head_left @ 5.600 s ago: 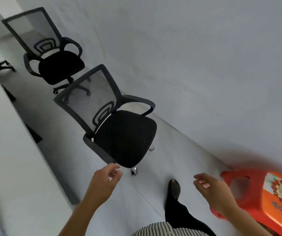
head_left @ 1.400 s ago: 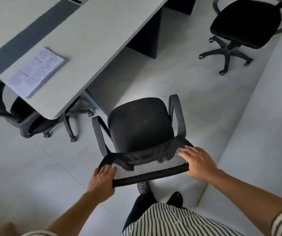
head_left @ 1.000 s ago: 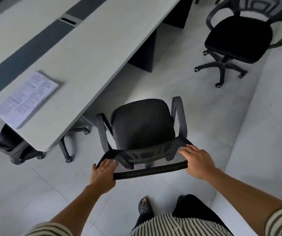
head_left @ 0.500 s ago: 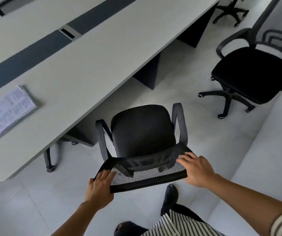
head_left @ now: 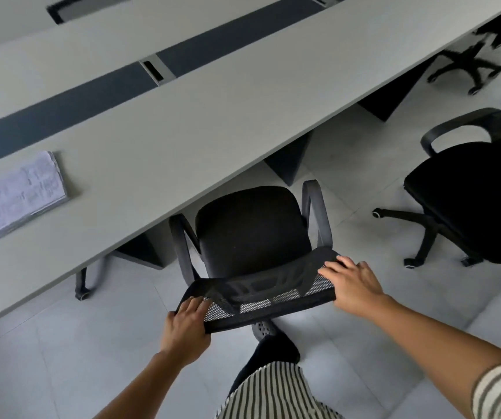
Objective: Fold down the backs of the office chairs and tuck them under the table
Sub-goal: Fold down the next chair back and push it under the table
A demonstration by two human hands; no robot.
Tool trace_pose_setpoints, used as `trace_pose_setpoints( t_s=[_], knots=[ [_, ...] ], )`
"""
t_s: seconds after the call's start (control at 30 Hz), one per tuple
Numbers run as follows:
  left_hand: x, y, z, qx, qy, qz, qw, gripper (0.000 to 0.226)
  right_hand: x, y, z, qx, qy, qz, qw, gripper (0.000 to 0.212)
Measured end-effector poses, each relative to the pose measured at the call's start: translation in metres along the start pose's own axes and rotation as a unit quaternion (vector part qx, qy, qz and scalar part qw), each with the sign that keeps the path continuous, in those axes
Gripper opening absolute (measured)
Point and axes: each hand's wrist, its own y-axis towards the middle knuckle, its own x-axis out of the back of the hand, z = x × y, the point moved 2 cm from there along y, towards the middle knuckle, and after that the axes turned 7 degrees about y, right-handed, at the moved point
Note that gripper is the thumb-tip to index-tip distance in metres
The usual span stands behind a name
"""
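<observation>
A black office chair [head_left: 252, 228] with grey armrests faces the long grey table [head_left: 182, 116], its seat front just under the table's edge. Its mesh back [head_left: 261, 297] is upright and seen from above. My left hand [head_left: 185, 326] grips the left top corner of that back. My right hand [head_left: 353, 285] holds the right top corner, fingers over the rim. A second black chair [head_left: 472, 201] stands out on the floor at the right, its back upright. A third chair's base [head_left: 466, 65] shows at the top right, partly under the table.
A stack of printed papers [head_left: 13, 195] lies on the table at the left. A dark strip with a cable slot [head_left: 155, 71] runs along the table's middle. A chair wheel [head_left: 83, 294] shows under the table at the left. My foot [head_left: 262, 329] is behind the chair.
The chair in my hands has rolled forward toward the table, and its seat front now reaches the table's edge. Both hands keep their hold on the back.
</observation>
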Motion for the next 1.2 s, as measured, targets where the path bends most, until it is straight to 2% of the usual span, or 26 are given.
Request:
trace_pose_setpoints(
  t_s=[0.17, 0.33, 0.67, 0.87, 1.07, 1.2],
  knots=[
    [0.025, 0.061, -0.013, 0.018, -0.015, 0.010, 1.000, 0.061, 0.036, 0.060, -0.026, -0.048, -0.031, -0.017, 0.998, 0.064],
    [0.040, 0.099, -0.034, 0.046, -0.032, 0.025, 0.998, 0.058, 0.068, 0.113, -0.052, -0.033, -0.035, -0.009, 0.999, 0.067],
    [0.060, 0.141, -0.081, 0.136, -0.084, 0.048, 0.986, 0.059, 0.130, 0.207, -0.098, 0.070, -0.102, 0.008, 0.992, 0.070],
    [0.078, 0.171, -0.094, 0.223, -0.155, 0.011, 0.962, 0.058, 0.168, 0.272, -0.105, 0.124, -0.114, 0.015, 0.986, 0.066],
    [0.087, 0.187, -0.072, 0.302, -0.119, -0.006, 0.946, 0.058, 0.183, 0.303, -0.084, 0.174, -0.077, -0.075, 0.979, 0.056],
    [0.096, 0.193, -0.037, 0.327, -0.061, 0.010, 0.943, 0.061, 0.161, 0.298, -0.057, 0.182, -0.029, -0.093, 0.979, 0.053]
  ],
)
